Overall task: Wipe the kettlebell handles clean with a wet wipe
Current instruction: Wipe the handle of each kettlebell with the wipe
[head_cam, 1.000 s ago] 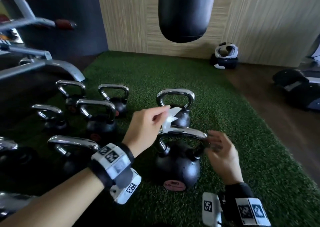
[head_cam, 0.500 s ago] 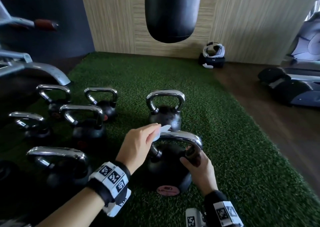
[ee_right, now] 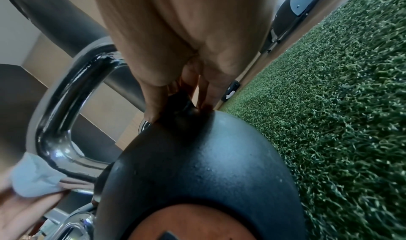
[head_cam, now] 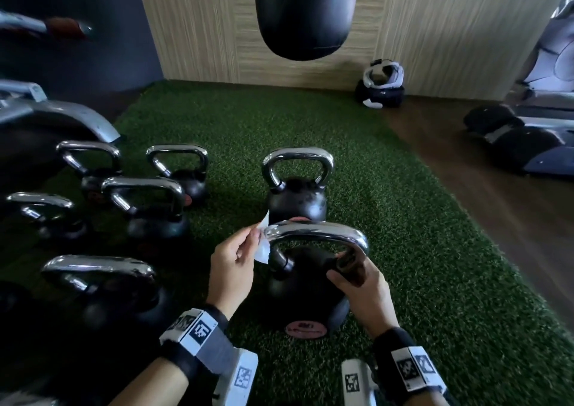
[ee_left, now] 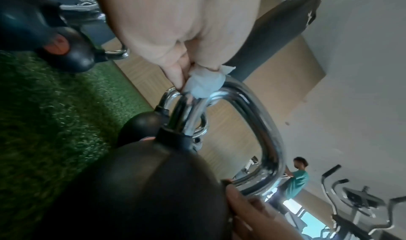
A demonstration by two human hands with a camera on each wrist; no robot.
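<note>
A black kettlebell (head_cam: 306,294) with a chrome handle (head_cam: 313,230) stands on the green turf right in front of me. My left hand (head_cam: 236,259) pinches a white wet wipe (head_cam: 262,244) against the handle's left corner. In the left wrist view the wet wipe (ee_left: 204,84) is bunched on the chrome handle (ee_left: 259,122). My right hand (head_cam: 357,278) grips the right leg of the handle where it meets the ball. From the right wrist, the fingers (ee_right: 197,87) wrap the handle's base above the kettlebell (ee_right: 208,157), and the wipe (ee_right: 35,176) shows at lower left.
A second kettlebell (head_cam: 296,188) stands just behind, and several more (head_cam: 149,207) fill the left side. A punching bag (head_cam: 306,11) hangs above the turf (head_cam: 419,250). Headgear (head_cam: 383,87) lies by the wall, gym machines (head_cam: 528,138) stand right. A person (ee_left: 296,179) stands far off.
My left hand has slid the wipe down from the top of the handle to its left corner. My right hand shifted from the handle's top right to its right leg.
</note>
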